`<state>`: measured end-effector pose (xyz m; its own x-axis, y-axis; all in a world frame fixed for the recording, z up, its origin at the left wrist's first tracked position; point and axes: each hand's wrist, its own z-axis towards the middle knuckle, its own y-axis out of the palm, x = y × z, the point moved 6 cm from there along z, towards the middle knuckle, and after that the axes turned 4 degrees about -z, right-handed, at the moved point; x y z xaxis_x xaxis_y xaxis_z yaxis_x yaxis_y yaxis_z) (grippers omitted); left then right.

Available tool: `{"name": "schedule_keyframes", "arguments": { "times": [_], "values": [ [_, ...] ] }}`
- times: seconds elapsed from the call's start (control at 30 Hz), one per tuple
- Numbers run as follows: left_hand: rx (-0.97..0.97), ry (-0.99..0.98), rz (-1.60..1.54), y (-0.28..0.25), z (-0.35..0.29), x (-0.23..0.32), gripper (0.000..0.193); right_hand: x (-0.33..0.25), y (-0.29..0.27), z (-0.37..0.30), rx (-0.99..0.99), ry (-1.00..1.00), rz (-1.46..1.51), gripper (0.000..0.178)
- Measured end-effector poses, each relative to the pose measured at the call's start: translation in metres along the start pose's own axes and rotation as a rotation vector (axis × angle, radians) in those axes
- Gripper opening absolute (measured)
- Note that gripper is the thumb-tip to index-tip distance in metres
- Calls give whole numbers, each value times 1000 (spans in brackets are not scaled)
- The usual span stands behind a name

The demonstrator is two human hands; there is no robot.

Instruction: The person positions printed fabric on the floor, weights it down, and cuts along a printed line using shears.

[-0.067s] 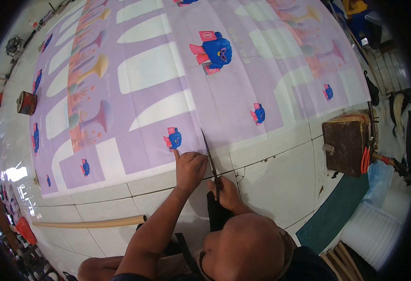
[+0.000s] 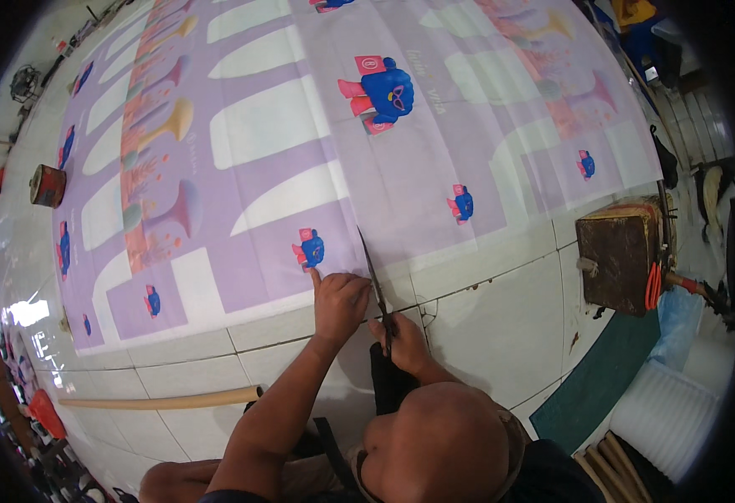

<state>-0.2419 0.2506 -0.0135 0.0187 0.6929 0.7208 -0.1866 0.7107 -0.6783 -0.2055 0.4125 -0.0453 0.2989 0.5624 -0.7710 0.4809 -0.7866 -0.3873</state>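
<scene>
A large lilac printed fabric (image 2: 300, 168) with white panels and blue cartoon figures lies spread over the white tiled floor (image 2: 502, 327). My left hand (image 2: 338, 302) presses flat on the fabric's near edge, its index finger pointing at a small blue figure (image 2: 310, 249). Just to its right, my right hand (image 2: 401, 339) grips the handles of long dark scissors (image 2: 376, 281). Their blades reach up across the fabric's edge. My head and shoulders fill the bottom of the view.
A brown wooden box (image 2: 623, 256) stands at the right with a red-handled tool (image 2: 651, 285) beside it. A cardboard tube (image 2: 162, 401) lies on the tiles lower left. A round tin (image 2: 47, 186) sits at the fabric's left edge. A green mat (image 2: 594, 381) and white foam roll (image 2: 669, 415) lie lower right.
</scene>
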Motion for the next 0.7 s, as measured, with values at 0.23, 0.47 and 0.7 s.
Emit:
{"name": "schedule_keyframes", "arguments": {
  "times": [0.23,0.47,0.7],
  "values": [
    [-9,18,2,-2,0,0,11,-8,0,14,-42,70,-64,51],
    [-46,1,-19,-2,-5,-3,27,-17,-7,6,-103,130,-42,57],
    [-138,34,67,3,-7,0,38,-11,-4,22,-42,31,37,48]
  ]
}}
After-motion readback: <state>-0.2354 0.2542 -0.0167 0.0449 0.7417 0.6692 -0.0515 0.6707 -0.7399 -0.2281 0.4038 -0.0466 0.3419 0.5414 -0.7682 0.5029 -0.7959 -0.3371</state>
